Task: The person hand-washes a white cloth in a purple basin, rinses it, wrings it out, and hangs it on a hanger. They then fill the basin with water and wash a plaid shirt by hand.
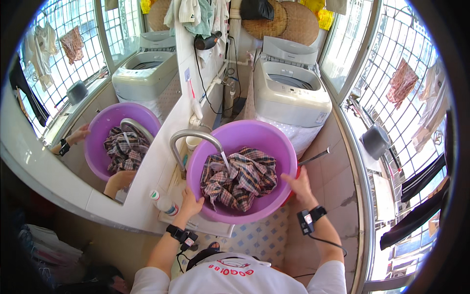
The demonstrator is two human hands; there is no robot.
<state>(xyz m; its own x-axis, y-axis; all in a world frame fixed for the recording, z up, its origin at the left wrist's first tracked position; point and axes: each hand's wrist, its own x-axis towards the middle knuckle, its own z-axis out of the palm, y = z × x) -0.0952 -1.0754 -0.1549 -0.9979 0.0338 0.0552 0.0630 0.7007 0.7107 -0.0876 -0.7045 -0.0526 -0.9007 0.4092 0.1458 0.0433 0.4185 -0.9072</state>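
Observation:
A large purple plastic basin (273, 141) sits under a curved metal faucet (194, 133), and water runs from the spout into it. Inside lies a crumpled heap of plaid cloth (240, 178), dark and pinkish, apparently wet. My left hand (192, 202) grips the basin's near left rim, thumb over the edge. On the right side, my right hand (299, 183) holds the opposite rim with the thumb inside. A bottle with a white and green cap (165, 204) stands beside my left hand.
An open-lidded top-loading washing machine (292, 88) stands behind the basin. A mirror (110, 147) covers the left wall. Behind the faucet is a white cup (192, 142). A metal rod (314, 157) juts out at right, and a dark pot (375, 140) sits on the window ledge.

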